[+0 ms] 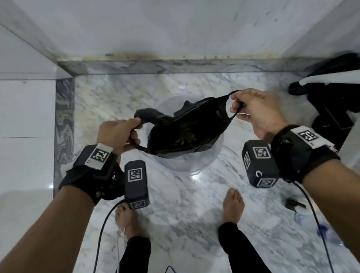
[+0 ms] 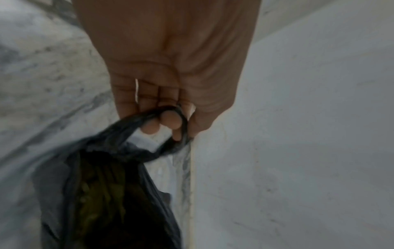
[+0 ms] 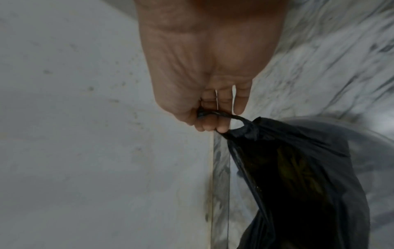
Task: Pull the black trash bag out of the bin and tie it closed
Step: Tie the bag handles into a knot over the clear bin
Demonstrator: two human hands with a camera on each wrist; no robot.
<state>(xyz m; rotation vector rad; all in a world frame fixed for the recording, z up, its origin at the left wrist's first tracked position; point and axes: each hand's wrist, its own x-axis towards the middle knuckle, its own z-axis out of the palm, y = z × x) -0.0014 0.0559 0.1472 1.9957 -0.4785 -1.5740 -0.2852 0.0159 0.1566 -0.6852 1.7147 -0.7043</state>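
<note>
The black trash bag [image 1: 183,133] hangs stretched between both hands above the clear bin [image 1: 207,155], its lower part sagging toward or into the bin's mouth; whether it touches the bin cannot be told. Its mouth is pulled wide and something greenish-brown shows inside. The left hand [image 1: 116,135] has its grip clenched round one handle loop: in the left wrist view the loop runs over the curled fingers [image 2: 170,120] and is pinned against the thumb. The right hand [image 1: 258,111] grasps the other handle loop, its fingers [image 3: 221,121] hooked through the thin black band while the little finger stands straighter beside it. The bin stands on the marble floor [image 1: 182,214], close to the grey-veined skirting [image 1: 167,64] at the foot of a pale wall [image 1: 162,16]. Each wrist carries a black strapped camera box with printed markers, and cables trail from them to the floor. The person's bare feet stand just behind the bin. To the right, dark objects [image 1: 338,106] lie on the floor near a white edge.
</note>
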